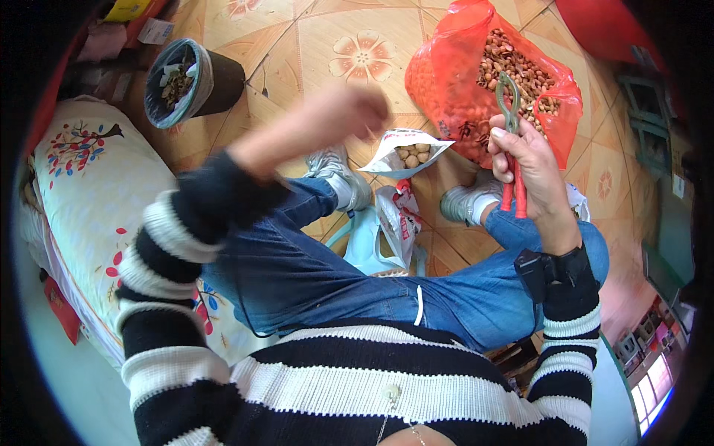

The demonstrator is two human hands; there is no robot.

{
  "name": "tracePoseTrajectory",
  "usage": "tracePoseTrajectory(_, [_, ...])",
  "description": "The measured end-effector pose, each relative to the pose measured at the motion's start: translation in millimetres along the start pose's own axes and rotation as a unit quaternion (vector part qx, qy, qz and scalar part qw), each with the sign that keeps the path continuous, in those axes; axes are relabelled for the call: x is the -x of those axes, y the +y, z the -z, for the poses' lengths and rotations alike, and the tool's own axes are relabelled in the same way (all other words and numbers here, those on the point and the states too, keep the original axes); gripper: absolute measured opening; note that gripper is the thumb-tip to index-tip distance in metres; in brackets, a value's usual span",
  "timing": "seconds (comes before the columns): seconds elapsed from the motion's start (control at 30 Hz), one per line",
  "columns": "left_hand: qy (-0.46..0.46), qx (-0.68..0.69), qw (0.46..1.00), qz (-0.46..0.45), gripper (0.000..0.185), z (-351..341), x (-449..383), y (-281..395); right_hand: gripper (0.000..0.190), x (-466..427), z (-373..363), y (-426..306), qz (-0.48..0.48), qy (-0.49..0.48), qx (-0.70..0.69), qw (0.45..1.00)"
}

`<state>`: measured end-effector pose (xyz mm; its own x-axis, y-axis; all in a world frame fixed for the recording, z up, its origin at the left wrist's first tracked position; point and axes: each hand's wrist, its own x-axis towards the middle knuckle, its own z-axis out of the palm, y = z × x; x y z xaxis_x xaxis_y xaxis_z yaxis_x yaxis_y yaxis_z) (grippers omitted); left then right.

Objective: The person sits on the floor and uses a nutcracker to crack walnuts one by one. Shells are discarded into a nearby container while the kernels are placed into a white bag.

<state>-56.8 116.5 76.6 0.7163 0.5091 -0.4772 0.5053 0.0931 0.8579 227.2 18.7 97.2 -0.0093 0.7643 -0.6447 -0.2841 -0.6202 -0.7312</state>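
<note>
My right hand (521,159) is closed around a nutcracker plier (512,120) with red handles, its metal jaws pointing up in front of a red plastic bag (446,95). That bag lies open, with many small brown nuts or shells (516,61) showing inside. My left hand (365,111) is blurred by motion, above and left of a small white bag (385,159); whether it holds anything cannot be told. Several round, light-brown nuts (413,155) sit in the white bag's open mouth.
A dark bin (226,81) with a liner and waste stands at the upper left. Between my legs are a light-blue plastic stool (361,245) and a red-and-white bag (399,217). A bed with a patterned cover (83,195) is at the left; a red object (605,28) is at the upper right.
</note>
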Motion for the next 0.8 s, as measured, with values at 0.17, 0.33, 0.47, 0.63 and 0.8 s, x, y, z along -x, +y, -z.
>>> tracePoseTrajectory(0.17, [-0.063, -0.379, 0.92, -0.078, 0.014, -127, -90, -92, 0.025, 4, -1, -7, -0.005, -0.023, -0.024, 0.999])
tracePoseTrajectory(0.33, [-0.069, -0.437, 0.897, 0.01, 0.014, -171, -143, -148, 0.025, 15, 9, -6, -0.035, 0.002, -0.078, 0.996])
tracePoseTrajectory(0.47, [-0.083, -0.454, 0.886, 0.039, 0.014, -189, -164, -167, 0.026, 22, 14, -9, -0.071, 0.015, -0.155, 0.985])
tracePoseTrajectory(0.63, [-0.093, -0.459, 0.882, 0.044, 0.015, -196, -174, -177, 0.041, 28, 17, -13, -0.097, 0.009, -0.285, 0.954])
tracePoseTrajectory(0.8, [-0.067, -0.46, 0.885, 0.016, 0.015, -196, -172, -174, 0.057, 31, 7, -18, -0.105, -0.022, -0.295, 0.949])
